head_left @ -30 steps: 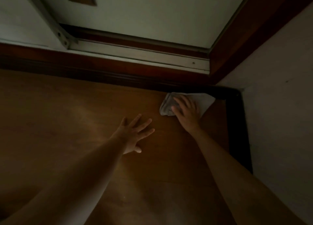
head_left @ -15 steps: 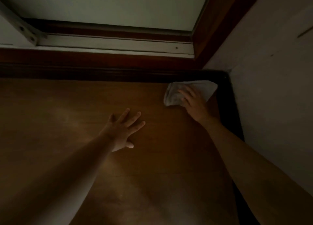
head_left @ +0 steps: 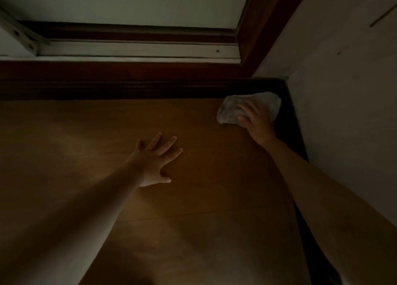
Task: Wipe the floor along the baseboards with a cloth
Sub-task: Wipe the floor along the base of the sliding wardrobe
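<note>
Cloth [head_left: 247,107] pushed into the baseboard [head_left: 129,89] corner. Right hand [head_left: 256,121] presses it, fingers spread; left hand [head_left: 153,160] splayed flat, bracing.

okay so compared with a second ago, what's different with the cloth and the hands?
The right hand has pushed the cloth along the floor into the corner, so it now reaches the dark baseboard on the right. It stays pressed on the cloth the whole time. The left hand stays flat on the floor, fingers spread, holding nothing.
</note>
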